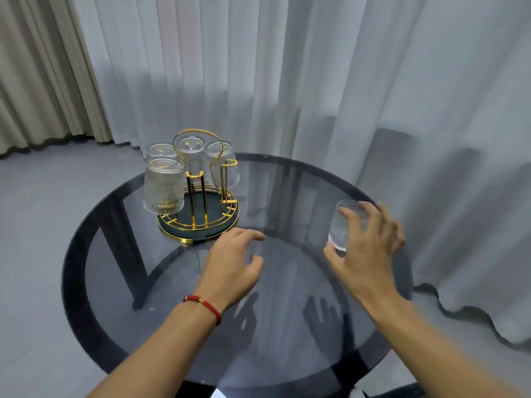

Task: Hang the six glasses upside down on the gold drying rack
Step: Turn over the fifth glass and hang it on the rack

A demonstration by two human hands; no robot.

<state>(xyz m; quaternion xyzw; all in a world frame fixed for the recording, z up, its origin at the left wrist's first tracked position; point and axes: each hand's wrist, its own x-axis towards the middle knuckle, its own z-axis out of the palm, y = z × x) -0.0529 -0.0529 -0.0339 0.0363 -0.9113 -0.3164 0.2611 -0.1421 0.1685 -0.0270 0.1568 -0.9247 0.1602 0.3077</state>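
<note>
The gold drying rack (198, 222) with a dark round base stands at the far left of the round glass table (94, 254). Several ribbed clear glasses hang upside down on it; the nearest hung glass (163, 186) is at its front left. Two gold pegs at the front and right of the rack are bare. My right hand (366, 248) is wrapped around one upright clear glass (343, 225) near the table's right edge. Fingers apart and holding nothing, my left hand (232, 265) hovers just in front of the rack's base.
White sheer curtains (316, 81) hang close behind and to the right of the table. Beige drapes (43, 76) hang at the far left. A grey floor surrounds the table.
</note>
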